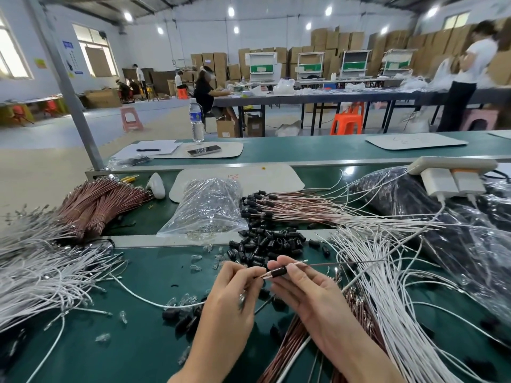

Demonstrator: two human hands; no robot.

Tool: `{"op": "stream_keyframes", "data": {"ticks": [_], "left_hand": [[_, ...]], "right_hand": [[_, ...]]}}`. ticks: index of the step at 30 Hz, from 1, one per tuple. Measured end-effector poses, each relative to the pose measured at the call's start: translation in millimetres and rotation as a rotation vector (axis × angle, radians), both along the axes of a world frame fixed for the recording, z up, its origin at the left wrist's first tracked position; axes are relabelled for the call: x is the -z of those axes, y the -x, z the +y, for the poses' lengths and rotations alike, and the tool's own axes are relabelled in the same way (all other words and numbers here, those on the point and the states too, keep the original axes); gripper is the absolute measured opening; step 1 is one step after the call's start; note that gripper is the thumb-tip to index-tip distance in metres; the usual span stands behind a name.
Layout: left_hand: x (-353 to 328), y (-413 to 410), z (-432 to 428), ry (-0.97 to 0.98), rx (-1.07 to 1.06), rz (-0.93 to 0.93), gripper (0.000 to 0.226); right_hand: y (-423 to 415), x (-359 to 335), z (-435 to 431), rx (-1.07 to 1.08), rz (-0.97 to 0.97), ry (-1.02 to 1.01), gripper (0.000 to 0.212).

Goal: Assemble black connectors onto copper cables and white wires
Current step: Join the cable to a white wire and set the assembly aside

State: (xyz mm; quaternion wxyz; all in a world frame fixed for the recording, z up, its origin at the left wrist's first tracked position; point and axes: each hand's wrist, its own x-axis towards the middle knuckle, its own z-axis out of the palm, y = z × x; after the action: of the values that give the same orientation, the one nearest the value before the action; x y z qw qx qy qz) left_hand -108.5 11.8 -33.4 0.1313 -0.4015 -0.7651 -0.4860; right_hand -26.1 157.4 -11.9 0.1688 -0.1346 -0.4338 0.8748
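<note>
Your left hand [232,297] and right hand [312,297] meet on the near side of the pile of loose connectors [265,244], raised over the green bench [132,341]. Right hand: thumb and forefinger clamp one black connector [278,272]. Left hand: fingertips pinch the end of the copper cable [340,263] where it shows at the connector's left mouth. The cable and a white wire [302,261] leave the connector's other end and run off to the right of the pile. Assessment: seating appears to be in progress. Whether the ends have locked inside the connector cannot be told. Advice: hold the connector still, keep cable and wire in line with its body, draw them through straight rather than at an angle, then test with a light tug. Finished pieces [276,205] lie just beyond the pile, and yours belongs there once checked.
</note>
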Motion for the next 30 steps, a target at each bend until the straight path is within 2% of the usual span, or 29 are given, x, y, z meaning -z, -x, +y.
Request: {"op": "stream_keyframes", "data": {"ticks": [8,13,17,30], "left_hand": [[0,-4,0,0.035,0.007,0.017,0.02],[2,-2,1,0.033,-0.005,-0.009,0.026],[1,0,0,0.03,-0.033,-0.01,0.016],[-12,3,-15,-0.025,-0.098,0.085,0.017]], "right_hand": [[-2,-1,-3,-0.031,-0.012,-0.004,0.025],[0,0,-7,-0.05,-0.051,-0.108,0.025],[0,1,-5,0.008,-0.062,-0.149,0.029],[-21,-11,30,0.221,0.096,0.202,0.016]]}}
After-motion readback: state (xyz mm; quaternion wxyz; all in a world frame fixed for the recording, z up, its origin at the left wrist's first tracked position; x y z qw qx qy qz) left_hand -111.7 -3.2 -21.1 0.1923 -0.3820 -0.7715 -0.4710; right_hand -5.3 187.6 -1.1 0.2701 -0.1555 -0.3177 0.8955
